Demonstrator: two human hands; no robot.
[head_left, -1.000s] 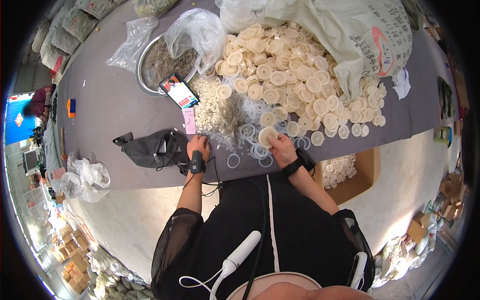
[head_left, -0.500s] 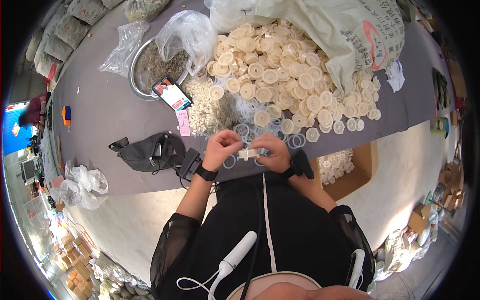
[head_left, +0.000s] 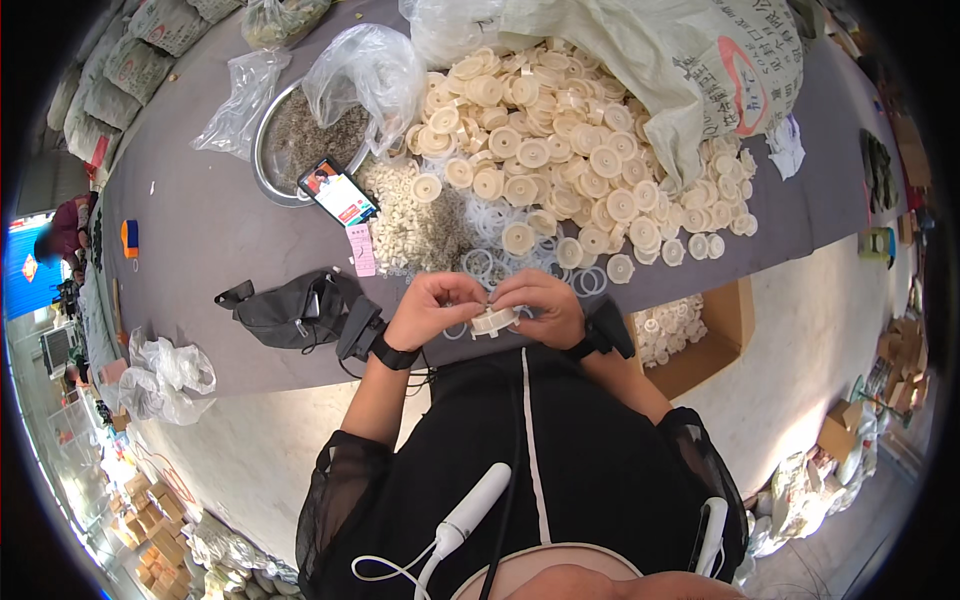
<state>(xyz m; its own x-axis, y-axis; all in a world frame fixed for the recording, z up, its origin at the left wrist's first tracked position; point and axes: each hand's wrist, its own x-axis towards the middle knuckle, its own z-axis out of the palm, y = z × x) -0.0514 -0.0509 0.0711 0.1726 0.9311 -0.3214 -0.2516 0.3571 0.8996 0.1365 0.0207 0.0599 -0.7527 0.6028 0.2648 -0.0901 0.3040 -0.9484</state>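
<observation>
The thumb and fingertips of the person's left hand (head_left: 437, 308) are drawn together at the top of a cream disc (head_left: 491, 321); whether they pinch something small is hidden from me. The fingers of the right hand (head_left: 545, 308) are bent closely over the disc's right side, thumb below, and have hold of it. The disc is tilted, with its rim and small feet showing, just above the near edge of the grey bench (head_left: 190, 290).

A second ago the right hand held the disc alone while the left was down on the bench by the small parts. Now both hands meet at the disc, so the work seems to have passed from gathering to close handling with two hands. The knuckles cover most of the disc's upper face, and its centre is probably beneath the fingertips, though the view is poor there.

Just beyond the hands lie clear rings (head_left: 592, 282), partly overlapping, and a heap of small pieces (head_left: 395, 190), cream and grey, too fine to tell apart. Farther out spreads a large pile of similar discs (head_left: 530, 150), its far side covered by a pale sack (head_left: 670, 60). To the right, below the bench, a cardboard box (head_left: 742, 320) of white parts is partly cut off by the bench edge.
</observation>
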